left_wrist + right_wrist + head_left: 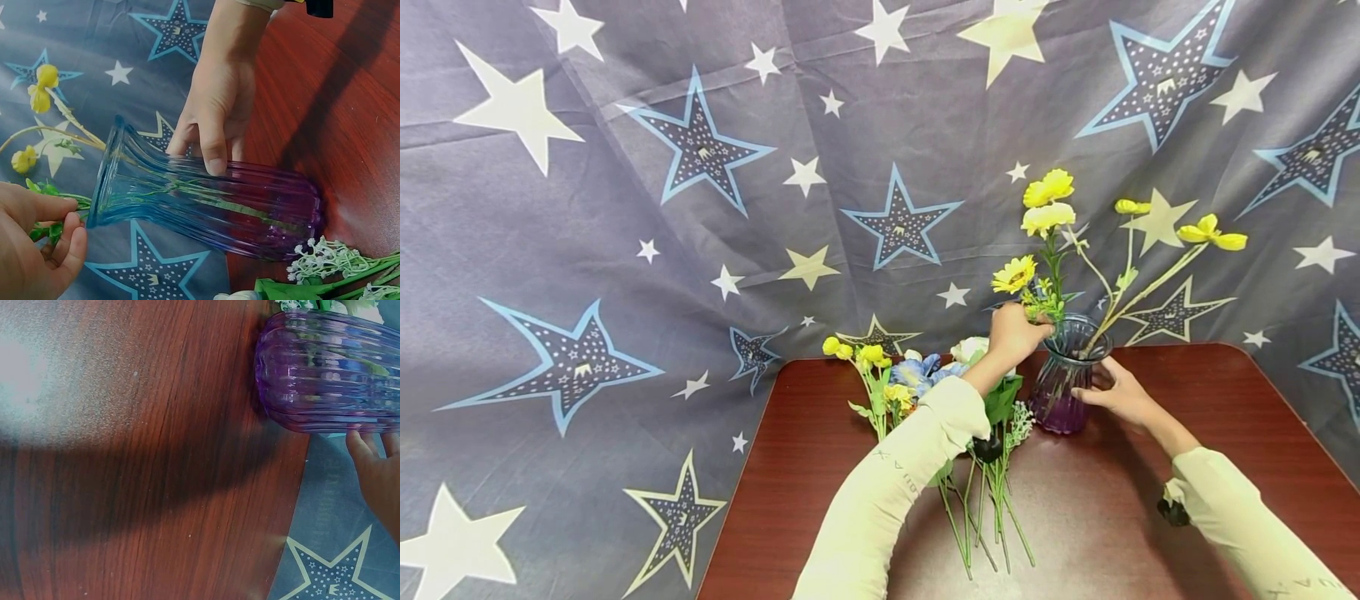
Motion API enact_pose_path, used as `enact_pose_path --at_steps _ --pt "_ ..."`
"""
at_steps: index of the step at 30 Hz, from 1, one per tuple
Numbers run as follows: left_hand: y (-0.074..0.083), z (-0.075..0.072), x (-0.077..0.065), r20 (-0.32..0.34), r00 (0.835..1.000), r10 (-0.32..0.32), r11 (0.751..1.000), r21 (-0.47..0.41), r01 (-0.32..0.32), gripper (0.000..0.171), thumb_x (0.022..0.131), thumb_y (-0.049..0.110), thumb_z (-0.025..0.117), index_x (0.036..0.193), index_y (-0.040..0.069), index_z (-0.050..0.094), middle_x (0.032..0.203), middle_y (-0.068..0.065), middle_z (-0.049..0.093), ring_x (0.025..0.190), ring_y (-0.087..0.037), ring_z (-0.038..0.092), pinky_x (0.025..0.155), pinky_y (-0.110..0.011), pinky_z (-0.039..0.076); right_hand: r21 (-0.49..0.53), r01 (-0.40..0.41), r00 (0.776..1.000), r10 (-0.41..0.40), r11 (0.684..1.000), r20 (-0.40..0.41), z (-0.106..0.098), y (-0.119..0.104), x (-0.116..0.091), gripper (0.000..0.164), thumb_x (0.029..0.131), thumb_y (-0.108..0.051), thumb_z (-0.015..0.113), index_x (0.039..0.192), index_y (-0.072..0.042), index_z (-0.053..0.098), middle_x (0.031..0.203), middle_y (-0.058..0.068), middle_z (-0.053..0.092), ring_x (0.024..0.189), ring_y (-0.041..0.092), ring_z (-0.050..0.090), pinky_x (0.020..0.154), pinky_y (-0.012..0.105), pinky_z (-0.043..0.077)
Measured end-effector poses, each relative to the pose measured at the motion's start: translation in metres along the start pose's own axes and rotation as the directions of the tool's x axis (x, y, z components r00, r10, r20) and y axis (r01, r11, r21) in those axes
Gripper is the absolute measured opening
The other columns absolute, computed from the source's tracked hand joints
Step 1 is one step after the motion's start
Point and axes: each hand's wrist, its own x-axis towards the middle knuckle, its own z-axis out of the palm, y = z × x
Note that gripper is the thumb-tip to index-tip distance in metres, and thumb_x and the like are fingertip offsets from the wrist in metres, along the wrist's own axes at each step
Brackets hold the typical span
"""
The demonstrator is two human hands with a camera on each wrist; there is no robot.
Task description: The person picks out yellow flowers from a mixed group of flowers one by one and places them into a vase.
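Note:
A ribbed glass vase, blue at the mouth and purple at the base, stands upright near the table's back edge. My left hand pinches the green stems of a yellow flower spray at the vase's rim; in the left wrist view, thumb and fingertips meet on those stems. My right hand holds the vase's side, its thumb on the near wall and other fingers partly hidden behind. Another yellow-flowered stem leans right out of the vase, its lower end visible through the glass.
Left of the vase lies a pile of artificial flowers with blue blooms, yellow blooms and small white sprigs, their stems pointing toward me. A star-patterned cloth hangs behind the reddish-brown table.

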Motion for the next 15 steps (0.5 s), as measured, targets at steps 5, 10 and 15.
enact_pose_path --at_steps 5,10,15 --pt "0.0008 0.0008 -0.0015 -0.008 1.0 -0.019 0.999 -0.041 0.019 0.041 0.088 0.031 0.082 0.058 0.015 0.058 0.045 0.006 0.034 0.054 -0.012 0.04 0.058 -0.02 0.035 -0.009 -0.003 1.0 0.003 1.0 0.0 -0.0001 0.0004 -0.0001 0.077 0.09 -0.008 0.075 0.152 0.005 0.032 0.134 0.022 0.056 0.104 -0.012 0.053 0.089 0.011 0.049" --pt "-0.0021 0.0033 -0.0025 -0.026 0.999 -0.028 0.995 -0.092 0.025 0.033 0.087 0.029 0.084 0.066 0.013 0.063 0.051 0.007 0.041 0.052 -0.011 0.041 0.052 -0.02 0.034 0.001 0.008 1.0 -0.008 1.0 -0.004 0.0002 0.0018 0.0001 0.076 0.09 -0.007 0.076 0.152 0.005 0.032 0.132 0.018 0.057 0.104 -0.012 0.055 0.089 0.012 0.05" --pt "-0.0062 0.0045 -0.0024 -0.065 0.998 -0.002 0.991 -0.133 -0.006 0.046 0.087 0.029 0.083 0.06 0.016 0.047 0.052 0.006 0.038 0.051 -0.011 0.038 0.05 -0.019 0.031 -0.006 -0.006 1.0 0.006 1.0 -0.007 0.0001 0.002 0.0002 0.077 0.09 -0.008 0.076 0.152 0.005 0.032 0.135 0.025 0.054 0.104 -0.012 0.052 0.089 0.01 0.048"
